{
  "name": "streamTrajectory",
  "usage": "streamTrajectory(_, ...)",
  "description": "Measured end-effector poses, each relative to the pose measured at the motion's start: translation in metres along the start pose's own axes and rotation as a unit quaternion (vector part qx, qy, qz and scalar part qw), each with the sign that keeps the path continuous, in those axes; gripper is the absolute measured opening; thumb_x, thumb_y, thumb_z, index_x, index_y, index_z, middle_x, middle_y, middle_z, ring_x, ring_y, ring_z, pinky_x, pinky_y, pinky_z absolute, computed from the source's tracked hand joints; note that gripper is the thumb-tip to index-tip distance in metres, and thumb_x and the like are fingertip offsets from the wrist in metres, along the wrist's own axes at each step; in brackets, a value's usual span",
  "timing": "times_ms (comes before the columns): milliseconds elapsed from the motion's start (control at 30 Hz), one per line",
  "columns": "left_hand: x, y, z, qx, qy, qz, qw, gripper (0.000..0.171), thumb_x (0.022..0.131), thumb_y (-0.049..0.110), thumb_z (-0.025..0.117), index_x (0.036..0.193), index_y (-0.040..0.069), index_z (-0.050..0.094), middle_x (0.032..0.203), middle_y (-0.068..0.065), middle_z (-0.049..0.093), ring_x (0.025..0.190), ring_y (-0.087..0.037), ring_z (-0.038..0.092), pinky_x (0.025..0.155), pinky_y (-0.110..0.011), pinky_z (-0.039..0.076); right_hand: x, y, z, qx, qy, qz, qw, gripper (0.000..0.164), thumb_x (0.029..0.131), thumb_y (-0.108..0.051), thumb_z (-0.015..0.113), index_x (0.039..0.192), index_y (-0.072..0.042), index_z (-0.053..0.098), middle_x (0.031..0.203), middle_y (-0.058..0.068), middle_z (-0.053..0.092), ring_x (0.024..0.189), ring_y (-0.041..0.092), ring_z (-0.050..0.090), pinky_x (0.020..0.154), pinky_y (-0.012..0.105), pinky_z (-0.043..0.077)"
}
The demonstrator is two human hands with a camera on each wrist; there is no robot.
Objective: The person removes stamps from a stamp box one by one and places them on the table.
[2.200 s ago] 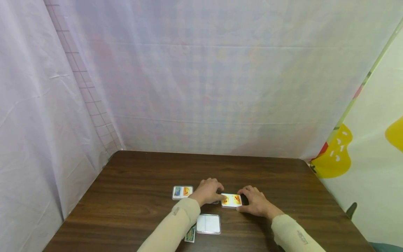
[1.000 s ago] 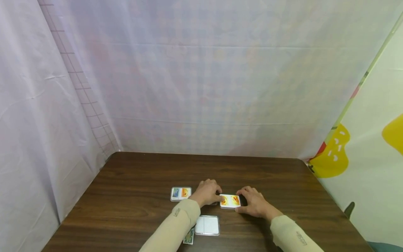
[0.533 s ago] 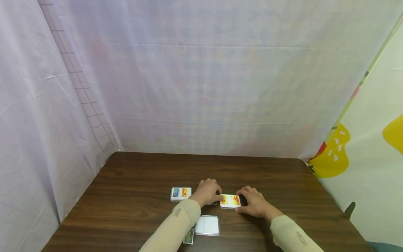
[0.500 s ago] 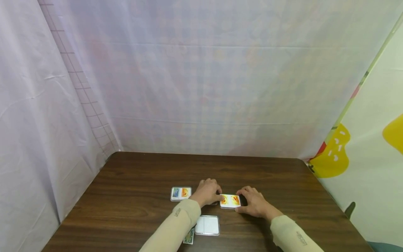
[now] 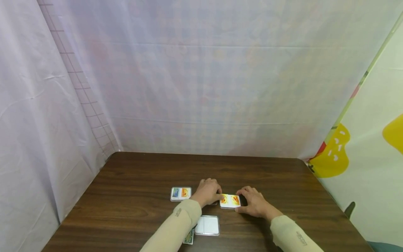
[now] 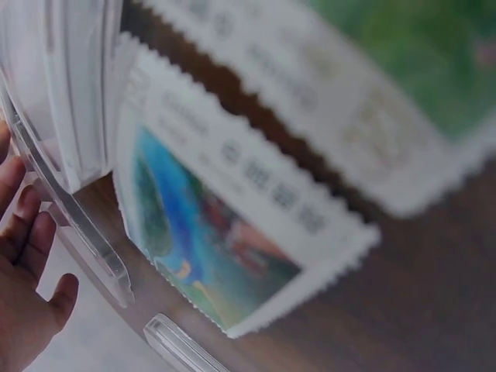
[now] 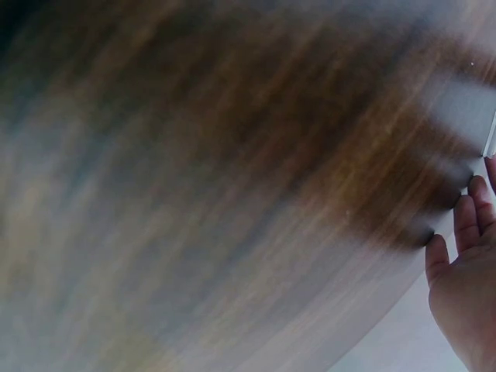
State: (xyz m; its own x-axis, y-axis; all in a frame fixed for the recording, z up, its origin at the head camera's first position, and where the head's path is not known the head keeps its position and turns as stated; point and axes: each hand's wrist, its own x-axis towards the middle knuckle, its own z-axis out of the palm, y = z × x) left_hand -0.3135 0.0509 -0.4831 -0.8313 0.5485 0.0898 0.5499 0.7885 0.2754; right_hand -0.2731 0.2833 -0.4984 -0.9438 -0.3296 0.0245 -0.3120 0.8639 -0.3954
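We locate the flat white rectangular plastic case with orange-and-yellow print (image 5: 232, 202) on the brown wood-grain table (image 5: 258, 171). The right hand (image 5: 255, 204) pinches its right end between thumb and fingers, and the left hand (image 5: 206, 192) grips its left end. Nearer us lies the clear square plastic case with white backing (image 5: 207, 225)

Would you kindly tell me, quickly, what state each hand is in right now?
Left hand: holding the left end of the case with the orange pictures.
Right hand: holding the same case's right end.
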Motion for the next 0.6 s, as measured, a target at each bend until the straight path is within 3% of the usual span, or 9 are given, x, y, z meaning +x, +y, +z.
streamTrajectory(333,0.0018,0.0018,0.0002,0.001,0.009,-0.01,0.9999,0.018,0.086,0.044,0.076,0.084,0.026,0.072,0.088,0.011,0.056,0.092,-0.014,0.051,0.093,-0.039,0.038,-0.0008,-0.0013,-0.0006,0.001,0.0,-0.002,1.0,0.056,0.077,-0.042,0.083,0.121,-0.014,0.061,0.127,0.012,0.053,0.121,0.037,0.046,0.097,0.064,0.035)
streamTrajectory(600,0.0002,0.0018,-0.0019,-0.057,0.043,-0.01,0.9974,0.007,0.085,0.03,0.077,0.082,0.024,0.074,0.086,0.01,0.058,0.09,-0.013,0.054,0.09,-0.039,0.04,-0.0019,-0.0005,-0.001,-0.009,0.011,-0.019,1.0,0.056,0.075,-0.044,0.083,0.118,-0.014,0.062,0.122,0.01,0.054,0.116,0.035,0.049,0.092,0.063,0.037)
